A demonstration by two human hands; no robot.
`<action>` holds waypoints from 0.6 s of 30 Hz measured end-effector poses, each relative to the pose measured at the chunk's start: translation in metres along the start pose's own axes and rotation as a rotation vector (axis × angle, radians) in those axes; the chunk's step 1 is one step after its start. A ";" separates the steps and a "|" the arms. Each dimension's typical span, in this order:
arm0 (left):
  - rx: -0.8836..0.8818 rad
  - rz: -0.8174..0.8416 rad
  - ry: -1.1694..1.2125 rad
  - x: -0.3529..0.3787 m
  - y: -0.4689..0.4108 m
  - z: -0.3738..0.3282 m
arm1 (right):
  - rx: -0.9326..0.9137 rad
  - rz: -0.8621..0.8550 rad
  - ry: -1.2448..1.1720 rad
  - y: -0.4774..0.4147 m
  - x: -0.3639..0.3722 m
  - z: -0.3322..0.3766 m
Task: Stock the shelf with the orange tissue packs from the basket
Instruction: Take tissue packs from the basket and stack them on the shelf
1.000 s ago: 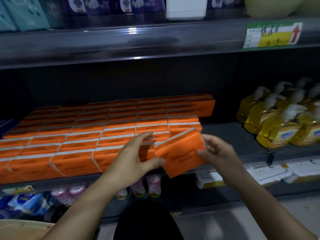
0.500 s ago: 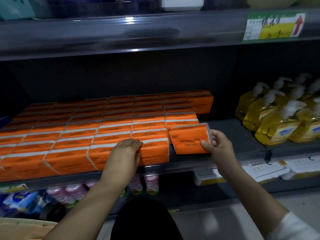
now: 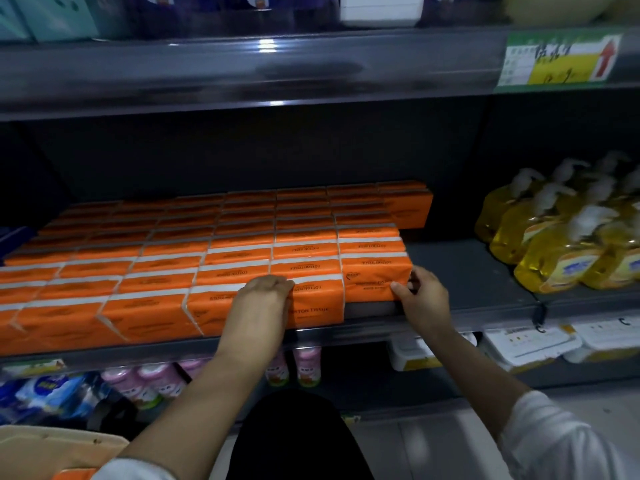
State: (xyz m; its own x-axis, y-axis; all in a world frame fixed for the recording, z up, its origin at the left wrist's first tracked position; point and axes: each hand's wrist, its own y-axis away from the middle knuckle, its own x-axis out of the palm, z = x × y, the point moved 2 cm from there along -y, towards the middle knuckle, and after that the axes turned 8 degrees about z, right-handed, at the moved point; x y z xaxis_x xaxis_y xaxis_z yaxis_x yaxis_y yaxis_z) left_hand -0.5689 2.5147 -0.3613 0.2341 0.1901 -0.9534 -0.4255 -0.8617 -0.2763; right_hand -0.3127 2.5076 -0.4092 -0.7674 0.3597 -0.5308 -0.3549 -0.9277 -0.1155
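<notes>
Orange tissue pack [image 3: 375,277]: soft rectangular wrap, orange with a pale strip along its top edge and dark print on the front. It stands on the middle shelf [image 3: 467,271] at the right end of the block of orange packs [image 3: 173,271], touching its neighbour on the left, set back a little from the shelf lip. The block runs in tight rows from the near edge to the far wall and covers the left and centre of the shelf. One pack at the far right corner of the block sticks out to the right.

Surroundings: yellow pump bottles [image 3: 561,237] stand on the same shelf to the right, apart from the block, with bare shelf between. A green and yellow price label [image 3: 557,60] hangs on the upper shelf rail. On the lower shelf are pink bottles [image 3: 306,363], white boxes [image 3: 530,346] and blue packs [image 3: 41,393]. The beige basket [image 3: 41,448] is at the near left corner.

Hands: the right hand [image 3: 424,299] holds the pack's right end, with the thumb on the front face and the fingers wrapped round the side. The left hand [image 3: 265,299] lies palm down on the near pack of the next column, fingers together, slightly bent, pressing its top edge; thumb hidden.
</notes>
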 end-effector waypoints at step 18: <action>-0.021 0.017 -0.192 -0.048 0.087 0.052 | -0.323 0.029 0.092 0.085 0.000 0.100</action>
State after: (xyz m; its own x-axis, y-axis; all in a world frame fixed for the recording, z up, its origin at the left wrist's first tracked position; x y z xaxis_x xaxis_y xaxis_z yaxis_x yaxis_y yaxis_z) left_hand -0.6629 2.4547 -0.3455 0.0552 0.2597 -0.9641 -0.4097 -0.8747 -0.2590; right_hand -0.3962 2.4391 -0.3346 -0.7179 0.3355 -0.6099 -0.1346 -0.9266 -0.3512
